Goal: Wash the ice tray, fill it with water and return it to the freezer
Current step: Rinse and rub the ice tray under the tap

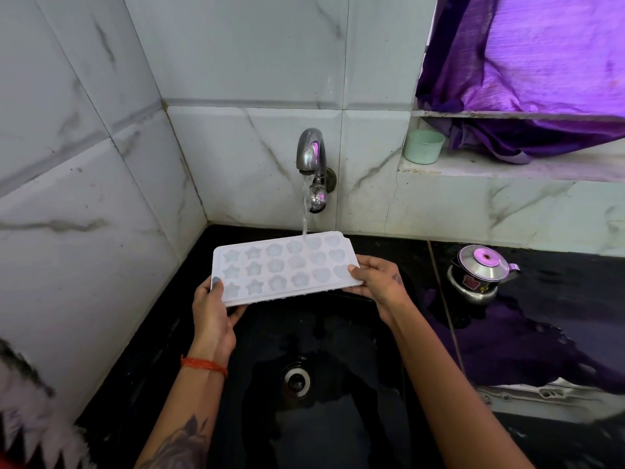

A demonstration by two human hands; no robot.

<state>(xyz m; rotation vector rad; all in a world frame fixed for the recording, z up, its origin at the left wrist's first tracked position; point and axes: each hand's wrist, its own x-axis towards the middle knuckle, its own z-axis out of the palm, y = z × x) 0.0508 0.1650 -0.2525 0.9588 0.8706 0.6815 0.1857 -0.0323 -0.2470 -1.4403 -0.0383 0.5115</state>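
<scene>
A white ice tray (280,267) with star, flower and heart shaped cells is held level over the black sink (338,418). My left hand (213,316) grips its near left corner, thumb on top. My right hand (378,282) pinches its right end. The steel tap (311,150) on the back wall is running, and its stream (305,208) lands on the tray's far right cells.
A drain (296,380) sits in the sink bottom. A small steel kettle (480,275) stands on the wet black counter to the right. A green cup (423,146) rests on the window ledge under a purple curtain (527,62). Marble tile walls close the left and back.
</scene>
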